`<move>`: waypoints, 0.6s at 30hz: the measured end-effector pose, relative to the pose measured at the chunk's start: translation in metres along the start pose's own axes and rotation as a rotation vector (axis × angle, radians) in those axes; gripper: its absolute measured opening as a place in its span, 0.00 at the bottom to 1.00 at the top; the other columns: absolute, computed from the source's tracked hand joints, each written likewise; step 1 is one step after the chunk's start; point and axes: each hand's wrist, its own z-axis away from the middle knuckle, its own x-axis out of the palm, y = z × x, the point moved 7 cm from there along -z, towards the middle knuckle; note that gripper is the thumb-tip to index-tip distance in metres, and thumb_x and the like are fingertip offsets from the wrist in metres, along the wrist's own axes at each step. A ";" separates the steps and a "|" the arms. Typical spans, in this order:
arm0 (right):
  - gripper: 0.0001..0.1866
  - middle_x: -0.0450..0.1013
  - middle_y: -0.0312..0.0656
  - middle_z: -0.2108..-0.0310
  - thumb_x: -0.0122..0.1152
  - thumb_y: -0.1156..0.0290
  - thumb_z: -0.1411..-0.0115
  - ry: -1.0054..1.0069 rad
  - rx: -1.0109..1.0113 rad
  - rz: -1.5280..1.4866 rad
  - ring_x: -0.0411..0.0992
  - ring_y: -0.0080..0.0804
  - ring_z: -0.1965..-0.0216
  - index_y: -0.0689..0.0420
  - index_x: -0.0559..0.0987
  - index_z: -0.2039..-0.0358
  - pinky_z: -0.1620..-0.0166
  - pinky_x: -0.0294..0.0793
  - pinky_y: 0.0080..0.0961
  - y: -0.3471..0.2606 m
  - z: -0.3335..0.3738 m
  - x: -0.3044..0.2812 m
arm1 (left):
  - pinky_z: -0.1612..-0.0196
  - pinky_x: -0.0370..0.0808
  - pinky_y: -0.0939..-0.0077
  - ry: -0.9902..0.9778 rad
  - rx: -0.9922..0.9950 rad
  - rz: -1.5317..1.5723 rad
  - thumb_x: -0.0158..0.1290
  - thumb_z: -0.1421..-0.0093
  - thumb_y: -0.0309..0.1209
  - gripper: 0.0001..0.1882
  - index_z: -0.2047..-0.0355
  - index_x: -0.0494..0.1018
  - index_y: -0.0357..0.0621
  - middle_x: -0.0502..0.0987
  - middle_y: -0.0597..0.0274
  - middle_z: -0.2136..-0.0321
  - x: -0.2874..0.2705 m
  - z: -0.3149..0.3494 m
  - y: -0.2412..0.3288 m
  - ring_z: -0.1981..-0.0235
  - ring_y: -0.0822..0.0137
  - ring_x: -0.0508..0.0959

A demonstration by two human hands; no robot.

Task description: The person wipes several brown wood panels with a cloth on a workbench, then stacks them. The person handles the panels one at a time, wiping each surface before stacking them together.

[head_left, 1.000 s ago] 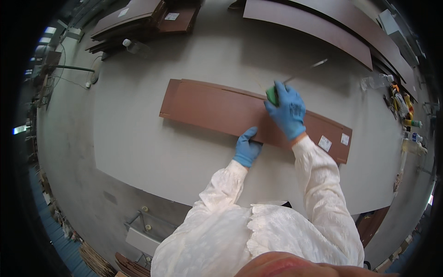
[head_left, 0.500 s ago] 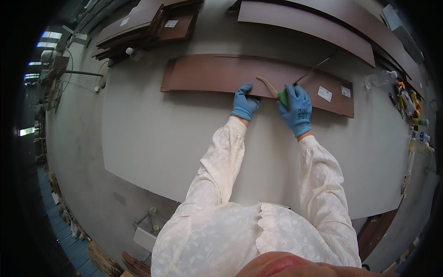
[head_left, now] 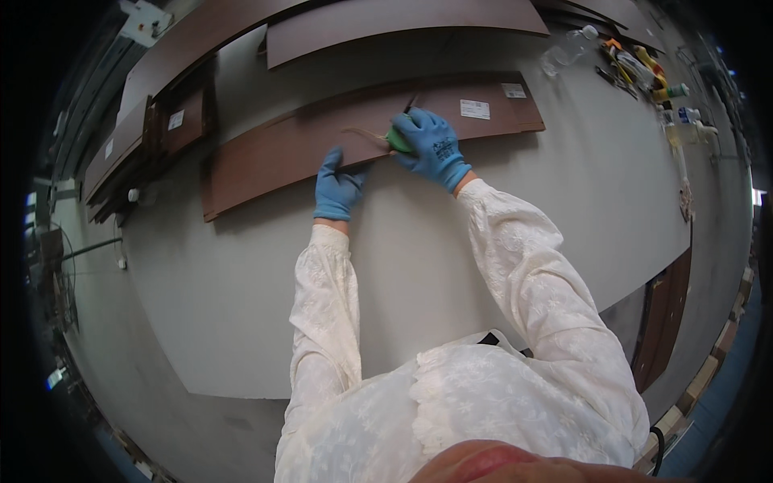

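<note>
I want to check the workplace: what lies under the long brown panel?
The brown panel lies flat on the grey table. The left hand presses its near edge. Anything under the panel is covered.

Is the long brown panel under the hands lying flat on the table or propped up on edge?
Flat: the brown panel lies face up on the grey table.
</note>
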 end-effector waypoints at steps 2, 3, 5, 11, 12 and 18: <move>0.29 0.72 0.48 0.56 0.75 0.61 0.52 -0.007 0.030 -0.002 0.74 0.52 0.53 0.47 0.74 0.49 0.51 0.76 0.44 0.006 -0.004 -0.003 | 0.34 0.72 0.43 0.016 0.009 0.000 0.63 0.39 0.25 0.23 0.44 0.73 0.44 0.76 0.51 0.44 0.004 -0.004 0.000 0.42 0.50 0.75; 0.29 0.72 0.48 0.56 0.75 0.62 0.52 -0.013 0.033 -0.012 0.74 0.52 0.53 0.46 0.74 0.49 0.51 0.76 0.44 0.009 -0.005 -0.004 | 0.33 0.71 0.42 -0.012 -0.015 0.012 0.63 0.39 0.25 0.23 0.44 0.73 0.43 0.76 0.50 0.44 0.008 -0.007 -0.004 0.41 0.49 0.75; 0.29 0.71 0.48 0.56 0.74 0.62 0.51 -0.005 0.040 -0.007 0.74 0.52 0.54 0.47 0.74 0.48 0.51 0.76 0.44 0.018 -0.009 -0.006 | 0.32 0.70 0.40 -0.018 -0.023 0.024 0.62 0.38 0.25 0.23 0.43 0.72 0.42 0.75 0.49 0.42 0.012 -0.016 -0.007 0.40 0.48 0.74; 0.30 0.71 0.48 0.56 0.73 0.59 0.49 0.006 -0.011 0.001 0.74 0.52 0.55 0.49 0.74 0.46 0.54 0.76 0.44 0.054 -0.015 -0.009 | 0.31 0.65 0.34 0.048 -0.124 0.039 0.57 0.34 0.29 0.24 0.39 0.69 0.39 0.72 0.44 0.40 0.023 -0.049 -0.033 0.38 0.39 0.70; 0.32 0.72 0.50 0.53 0.73 0.60 0.49 -0.030 0.023 0.006 0.74 0.54 0.53 0.50 0.74 0.43 0.50 0.75 0.45 0.063 -0.017 -0.010 | 0.31 0.66 0.33 0.066 -0.142 0.035 0.57 0.33 0.30 0.24 0.39 0.69 0.40 0.72 0.43 0.40 0.028 -0.053 -0.038 0.39 0.39 0.70; 0.35 0.73 0.52 0.46 0.73 0.62 0.48 -0.084 0.043 0.045 0.73 0.55 0.46 0.52 0.73 0.39 0.43 0.74 0.45 0.096 -0.022 -0.014 | 0.37 0.75 0.37 0.041 -0.096 -0.076 0.57 0.32 0.33 0.16 0.46 0.74 0.43 0.75 0.49 0.45 0.057 -0.063 -0.053 0.44 0.41 0.76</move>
